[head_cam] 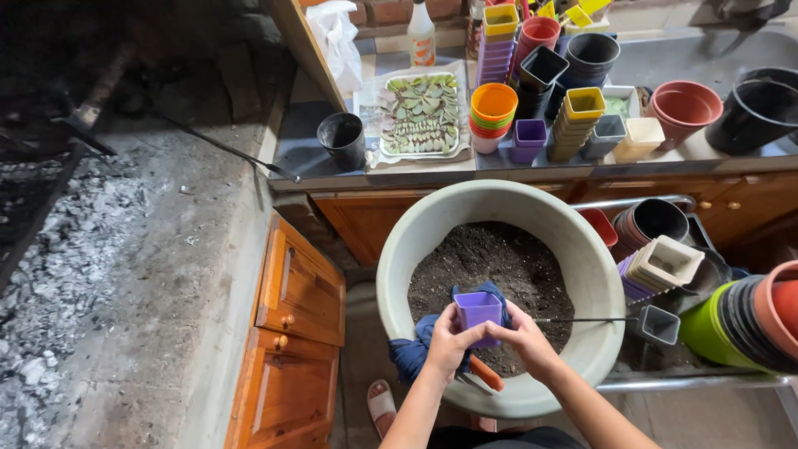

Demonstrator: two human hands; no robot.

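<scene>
we hold a small square purple pot [478, 311] between both hands; our left hand [449, 341] wraps its near left side with fingers closed on the wall, our right hand [525, 339] pinches the right edge, thumb and fingers shut on the rim; the pot sits upright over the near part of the big pale basin [399, 249]; as far as we can see its inside looks empty, though the view into it is shallow, so filling seems not yet done; just under the grip lie a blue cloth [413, 353] and an orange-handled tool [485, 373] on the basin's near rim; beyond the grip the dark soil [499, 262] fills the basin; right of the grip stand stacks of nested pots [661, 264], empty; far beyond the grip, on the counter [299, 154], a tray of succulent leaves [421, 114] waits beside more coloured pot stacks [573, 116] and a black pot [342, 138]; we judge the potting to be at an early stage, with many pots unfilled.
</scene>
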